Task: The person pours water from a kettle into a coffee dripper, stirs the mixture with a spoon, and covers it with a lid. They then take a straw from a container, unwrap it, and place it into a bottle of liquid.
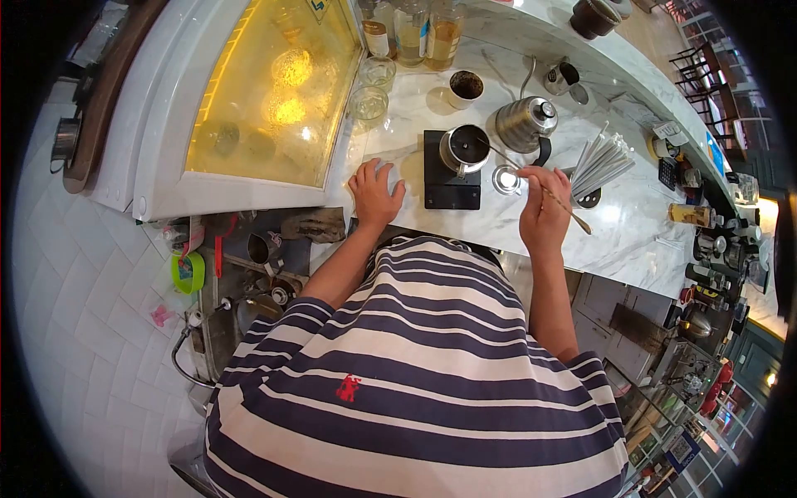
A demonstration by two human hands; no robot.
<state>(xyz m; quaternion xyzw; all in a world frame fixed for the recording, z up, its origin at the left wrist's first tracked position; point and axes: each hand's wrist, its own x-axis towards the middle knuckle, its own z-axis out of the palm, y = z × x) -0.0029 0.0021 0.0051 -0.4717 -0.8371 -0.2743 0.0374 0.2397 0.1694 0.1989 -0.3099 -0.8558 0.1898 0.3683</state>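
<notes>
My right hand (544, 207) grips a long thin bar spoon (584, 225) between thumb and fingers. Its far end dips into a round metal cup (447, 151) of dark, coffee-like contents. That cup stands on a flat black scale (452, 197) with a small display. To the left of the scale, my left hand (376, 194) lies on the marble counter (643, 249) with fingers spread, holding nothing. A small clear glass dish (506, 180) sits between the scale and my right hand. Just behind it is a steel gooseneck kettle (521, 124).
White straws (602, 162) fan out beside my right hand. A cup with dark grounds (466, 86) stands behind the scale. Glasses (369, 104) and bottles (412, 33) line the back left, beside a yellow-lit glass-fronted cabinet (266, 100). A metal jug (561, 77) stands at the back.
</notes>
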